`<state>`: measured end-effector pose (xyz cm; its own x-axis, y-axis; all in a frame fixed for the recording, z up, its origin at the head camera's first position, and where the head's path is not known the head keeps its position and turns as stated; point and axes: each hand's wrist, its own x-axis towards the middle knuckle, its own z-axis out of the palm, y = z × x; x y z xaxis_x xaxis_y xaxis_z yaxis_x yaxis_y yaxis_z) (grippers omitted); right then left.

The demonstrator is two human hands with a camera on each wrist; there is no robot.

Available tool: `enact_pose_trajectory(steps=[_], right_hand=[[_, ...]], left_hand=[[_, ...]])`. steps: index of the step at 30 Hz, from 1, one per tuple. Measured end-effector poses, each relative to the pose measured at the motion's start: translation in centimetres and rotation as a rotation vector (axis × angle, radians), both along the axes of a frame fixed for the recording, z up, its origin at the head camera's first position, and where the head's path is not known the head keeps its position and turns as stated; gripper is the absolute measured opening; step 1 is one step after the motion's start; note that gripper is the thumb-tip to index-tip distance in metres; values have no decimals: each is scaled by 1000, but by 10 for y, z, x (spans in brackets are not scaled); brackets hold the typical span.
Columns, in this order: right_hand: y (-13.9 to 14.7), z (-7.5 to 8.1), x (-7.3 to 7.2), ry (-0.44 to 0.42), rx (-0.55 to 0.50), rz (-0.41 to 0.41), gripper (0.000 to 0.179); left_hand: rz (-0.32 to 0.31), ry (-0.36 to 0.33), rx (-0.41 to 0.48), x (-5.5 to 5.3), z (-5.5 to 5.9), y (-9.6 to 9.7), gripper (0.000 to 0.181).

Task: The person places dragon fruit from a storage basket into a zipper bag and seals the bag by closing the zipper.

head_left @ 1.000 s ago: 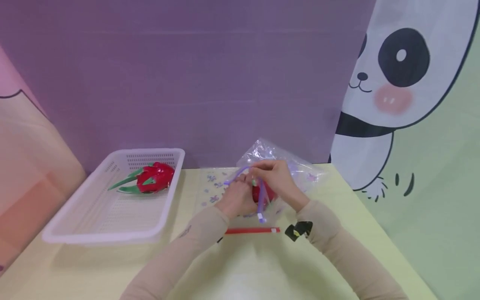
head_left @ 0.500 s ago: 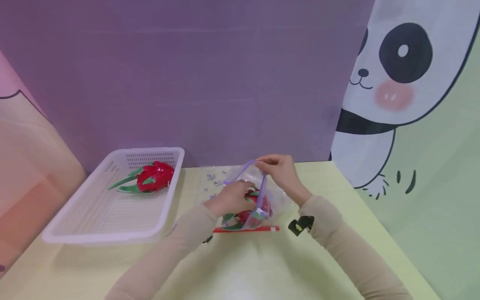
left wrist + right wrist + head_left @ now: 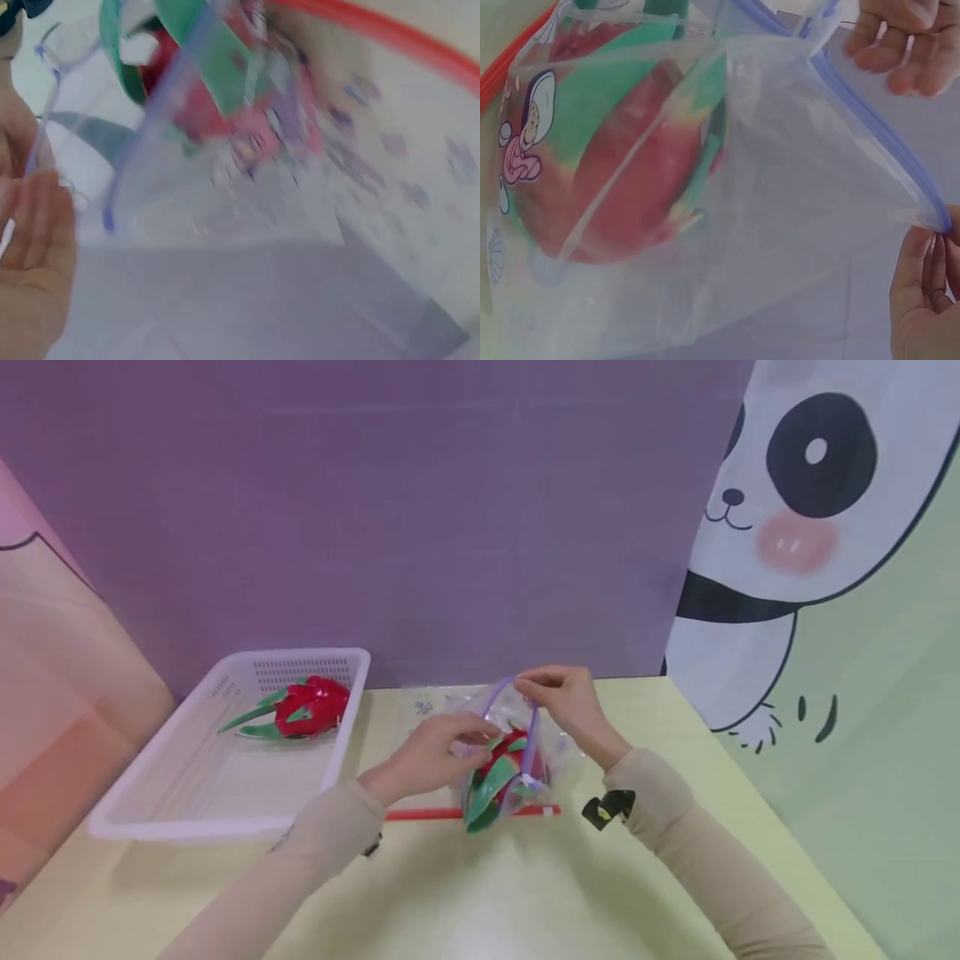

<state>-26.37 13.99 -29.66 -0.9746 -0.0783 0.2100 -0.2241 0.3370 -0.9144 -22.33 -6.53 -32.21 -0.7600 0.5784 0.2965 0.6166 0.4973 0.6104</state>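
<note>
A clear zip bag (image 3: 802,172) with a purple zip edge (image 3: 885,135) stands with its mouth spread. Inside it lies a red dragon fruit (image 3: 506,760) with long green leaves, some reaching the bag's mouth. My right hand (image 3: 566,697) pinches the purple edge at its top corner between thumb and fingers. My left hand (image 3: 438,747) is just left of the mouth, fingers relaxed, close by the leaves. In the right wrist view the left fingers (image 3: 904,56) show nothing in their grasp.
Beneath lies a flat printed bag (image 3: 390,142) with a red zip edge (image 3: 423,814). On the left a white perforated basket (image 3: 348,718) contains another dragon fruit (image 3: 315,706). A purple wall (image 3: 420,527) rises behind the pale yellow table (image 3: 495,902).
My left hand has come out from the bag's mouth and moved left, off the dragon fruit. My right hand has risen slightly with the purple edge, and the bag's far end has dropped.
</note>
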Motion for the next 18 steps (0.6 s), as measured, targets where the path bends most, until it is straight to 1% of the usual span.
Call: enact_pose_trajectory(steps=[2,3,4,6,8,10,11,13,15,18], right_hand=[[2,1,0,-2,1,4,26],[2,1,0,-2,2,2,26],[2,1,0,-3,4,1,26],[3,0,0,-6,10,-1,26],[4,0,-1,-10,17,-7,26],[5,-1,-2,-14,24,-10,26],[5,-2,-3,-18,26,-11,26],[6,-2,-4,-20,30,-11,26],[6,-3,-5,-24,26,-10,27],[5,-5,-7,-28,20,-9,28]], left_hand=[[0,97,29,-3,3,-9,28],[2,155,27,-4,4,-13,27],[7,199,14,-6,5,-16,26],[16,264,-59,-11,7,-21,27],[17,297,-180,-18,8,-22,29],[-12,336,-280,-24,5,-21,31],[-35,358,-313,-27,3,-20,31],[-85,407,-341,-32,-2,-16,30],[-123,452,-343,-34,-6,-11,27],[-138,479,-361,-34,-9,-5,22]])
